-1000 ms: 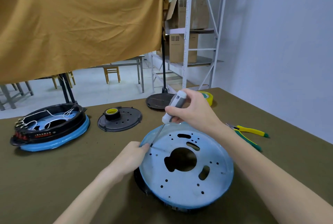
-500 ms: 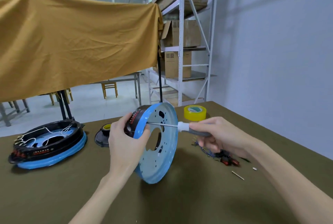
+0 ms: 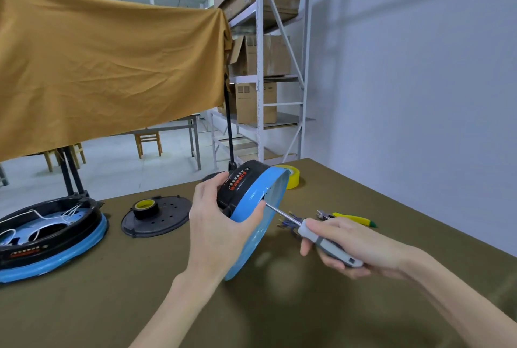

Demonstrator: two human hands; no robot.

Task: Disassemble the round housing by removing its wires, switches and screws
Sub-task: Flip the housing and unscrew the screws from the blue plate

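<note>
The round housing (image 3: 253,193), black with a blue rim, stands on edge on the olive table, its flat blue face turned right. My left hand (image 3: 216,219) grips its upper left rim, thumb on the blue edge. My right hand (image 3: 347,247) holds a grey-handled screwdriver (image 3: 324,244). Its metal shaft points up-left and the tip meets the blue face near the rim. A bundle of removed wires (image 3: 288,221) lies on the table behind the shaft.
A second black and blue housing (image 3: 50,235) with white wires sits at the left. A black cover plate (image 3: 156,217) carries a small yellow tape roll. A yellow tape roll (image 3: 292,177) and yellow-green pliers (image 3: 352,219) lie behind. Metal shelving stands beyond the table.
The housing went from lying flat to standing on edge, lifted by my left hand. My right hand dropped lower and right, with the screwdriver now angled up-left into the blue face.
</note>
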